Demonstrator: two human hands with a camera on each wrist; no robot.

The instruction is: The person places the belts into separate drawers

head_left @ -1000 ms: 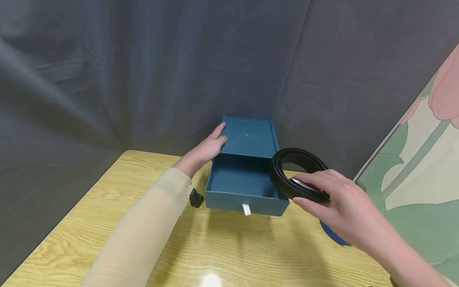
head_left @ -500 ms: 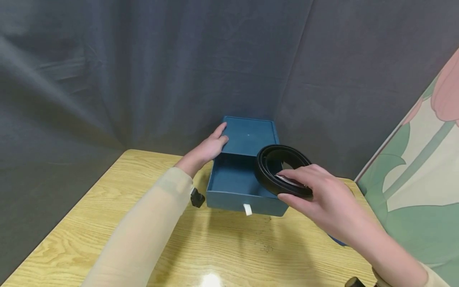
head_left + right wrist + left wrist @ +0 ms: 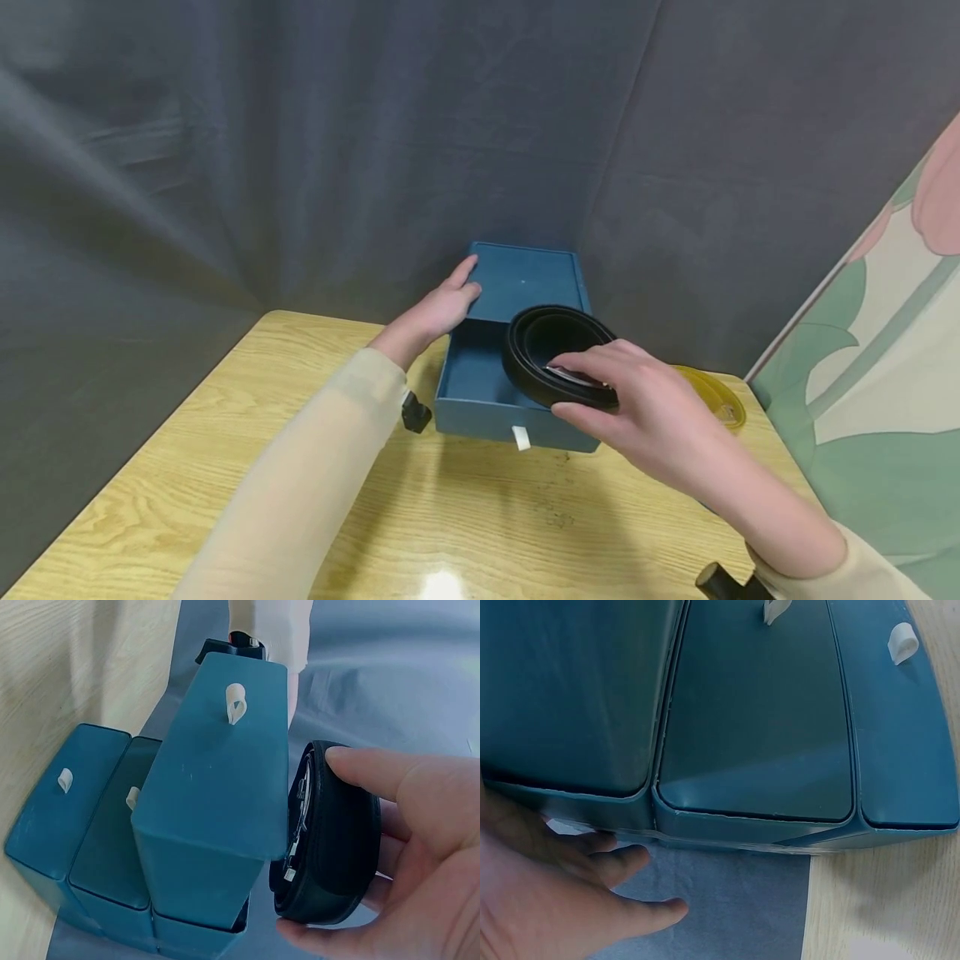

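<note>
A teal box [image 3: 528, 279] stands at the back of the wooden table, its drawer [image 3: 472, 371] pulled out toward me with a white pull tab [image 3: 519, 437] on the front. My left hand [image 3: 438, 308] rests on the left edge of the box's sleeve, thumb on top; in the left wrist view its fingers [image 3: 622, 862] lie relaxed beside the box [image 3: 757, 712]. My right hand [image 3: 637, 408] grips a coiled black belt [image 3: 517, 367] just above the right part of the open drawer. The right wrist view shows the belt [image 3: 337, 840] pinched between thumb and fingers [image 3: 427, 825], next to the drawer front [image 3: 217, 772].
A yellow translucent disc [image 3: 712, 396] lies on the table [image 3: 465, 517] right of the box. A grey cloth backdrop [image 3: 300, 150] hangs close behind. A painted flower panel [image 3: 885, 350] leans at the right. A small black wrist mount [image 3: 415, 414] hangs by the drawer's left corner.
My right hand has carried the coiled belt leftward, from beside the box's right corner to over the open drawer. The yellow disc is now uncovered. The left hand has stayed put.
</note>
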